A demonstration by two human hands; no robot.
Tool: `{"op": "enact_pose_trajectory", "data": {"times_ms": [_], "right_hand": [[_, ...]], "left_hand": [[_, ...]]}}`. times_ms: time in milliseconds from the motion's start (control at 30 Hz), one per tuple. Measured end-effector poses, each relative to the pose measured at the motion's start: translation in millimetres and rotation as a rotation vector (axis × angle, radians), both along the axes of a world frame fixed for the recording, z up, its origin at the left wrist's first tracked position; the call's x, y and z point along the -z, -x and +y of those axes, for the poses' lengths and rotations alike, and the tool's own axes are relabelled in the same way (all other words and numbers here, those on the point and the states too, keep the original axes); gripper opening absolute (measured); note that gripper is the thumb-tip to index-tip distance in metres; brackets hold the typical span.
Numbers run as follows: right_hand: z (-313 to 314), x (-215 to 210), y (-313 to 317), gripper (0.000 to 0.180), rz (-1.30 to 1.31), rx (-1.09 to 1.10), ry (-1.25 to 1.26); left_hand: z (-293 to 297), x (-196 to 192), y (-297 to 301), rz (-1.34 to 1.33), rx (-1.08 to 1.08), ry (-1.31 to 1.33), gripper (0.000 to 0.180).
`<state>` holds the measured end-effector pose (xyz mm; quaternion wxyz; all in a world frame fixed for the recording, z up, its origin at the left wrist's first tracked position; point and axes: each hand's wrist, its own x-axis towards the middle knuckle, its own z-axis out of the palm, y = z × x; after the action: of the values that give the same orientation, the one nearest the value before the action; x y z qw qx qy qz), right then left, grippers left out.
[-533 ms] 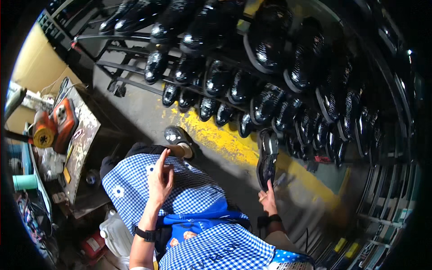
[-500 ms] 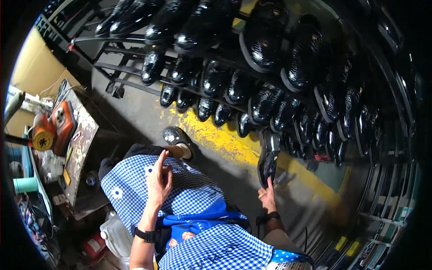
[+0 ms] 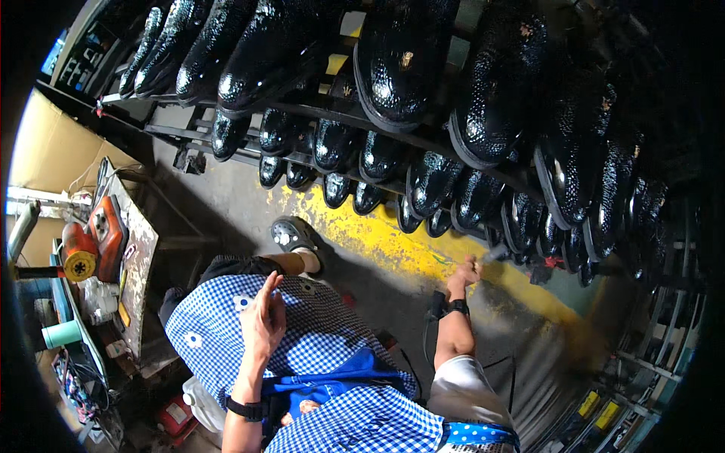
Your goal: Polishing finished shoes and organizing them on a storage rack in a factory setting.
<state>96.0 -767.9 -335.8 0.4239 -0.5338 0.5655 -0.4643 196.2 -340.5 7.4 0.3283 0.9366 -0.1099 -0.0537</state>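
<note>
My left hand [image 3: 262, 321] is raised over the checked apron [image 3: 204, 317], fingers stretched upward, holding nothing visible. To the right, my right hand [image 3: 463, 276] reaches out below the shoe rack, its fingers curled. A blurred, slim greyish thing [image 3: 495, 252] extends from that hand's far side; its kind does not show clearly. Just above are rows of glossy black shoes [image 3: 430, 185], toes pointing down toward me. Larger black shoes [image 3: 498, 94] sit on the upper tier, closer to the camera.
The dark metal rack rail [image 3: 302, 102] crosses the top. At left, a worn workbench [image 3: 147, 226] carries an orange and red tool [image 3: 106, 234]. A yellow stripe [image 3: 362, 245] runs over the grey floor. White jugs [image 3: 202, 404] stand lower left; more racking [image 3: 642, 366] is at right.
The black shoe that was in my right hand is no longer there. That hand has moved up toward the rack. The rack appears closer, while my left hand stays nearly in place.
</note>
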Motion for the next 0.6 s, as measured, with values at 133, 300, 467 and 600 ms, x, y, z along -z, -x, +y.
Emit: {"op": "enact_pose_trajectory", "data": {"times_ms": [133,300,467,600], "right_hand": [[-55,4,35,0.026,0.055,0.077,-0.352],[-154,-11,47,0.04,0.134,0.231,-0.872],[-131,-47,10,0.055,0.121,0.083,-0.723],[-102,-68,-5,0.062,0.054,-0.12,-0.894]], "left_hand": [[-5,-9,0,0.009,0.013,-0.039,0.047],[-4,-5,-5,0.024,0.036,-0.015,0.047],[-8,-10,-7,-0.068,0.093,-0.038,0.045],[-7,-8,-6,-0.073,0.048,-0.019,0.042]]}}
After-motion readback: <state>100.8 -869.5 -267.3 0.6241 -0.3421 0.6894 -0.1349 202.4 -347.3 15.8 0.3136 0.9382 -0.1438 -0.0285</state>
